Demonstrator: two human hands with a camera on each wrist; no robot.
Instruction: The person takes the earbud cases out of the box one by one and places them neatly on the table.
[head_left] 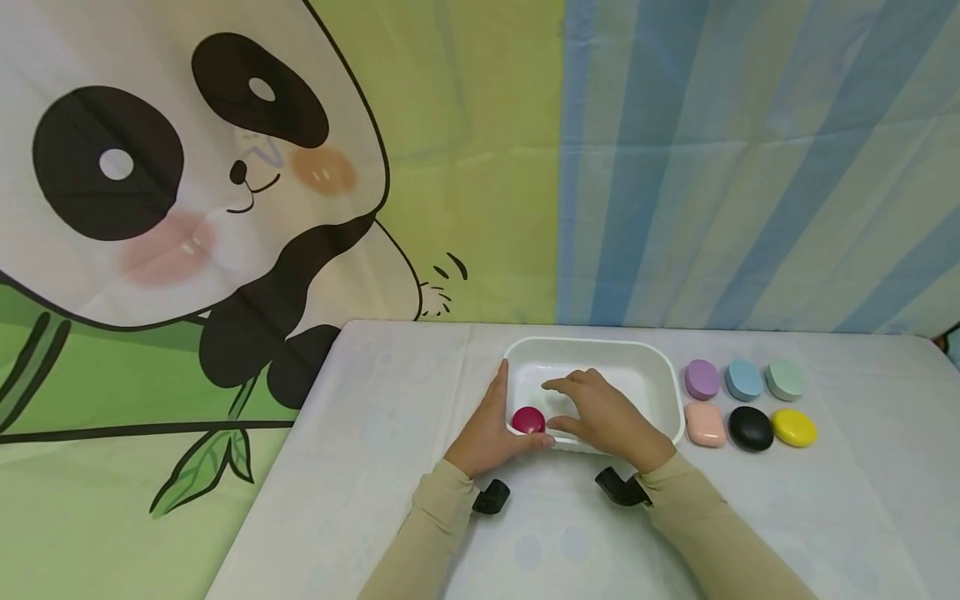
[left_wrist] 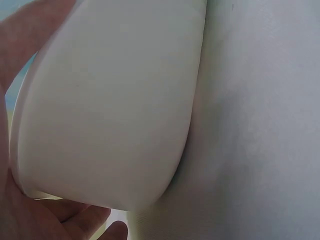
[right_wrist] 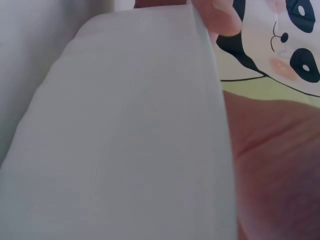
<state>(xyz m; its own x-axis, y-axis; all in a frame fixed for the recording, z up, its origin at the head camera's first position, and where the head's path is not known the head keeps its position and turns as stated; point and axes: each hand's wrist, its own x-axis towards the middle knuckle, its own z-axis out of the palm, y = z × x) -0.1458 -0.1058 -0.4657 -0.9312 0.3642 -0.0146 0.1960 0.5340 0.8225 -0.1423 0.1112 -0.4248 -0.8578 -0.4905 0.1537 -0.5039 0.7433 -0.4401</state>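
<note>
A white rectangular tray point(head_left: 637, 367) with rounded corners stands on the table. In its front left corner sits a glossy crimson round piece point(head_left: 528, 419). My left hand point(head_left: 491, 429) holds the tray's front left corner, the thumb along the front rim and the fingers at the left side; in the left wrist view its fingers point(left_wrist: 85, 222) show past the tray wall. Over the tray, my right hand point(head_left: 600, 412) has its fingers spread and loosely bent, with nothing between them. Its thumb is near the crimson piece, seemingly apart from it. The right wrist view mostly shows the tray's outer wall point(right_wrist: 125, 125).
Right of the tray lie two rows of small pieces: purple point(head_left: 702, 379), blue point(head_left: 744, 380) and mint point(head_left: 785, 379) behind; pink point(head_left: 705, 424), black point(head_left: 751, 428) and yellow point(head_left: 795, 427) in front. A panda-printed cloth point(head_left: 465, 167) hangs behind the white table point(head_left: 360, 500).
</note>
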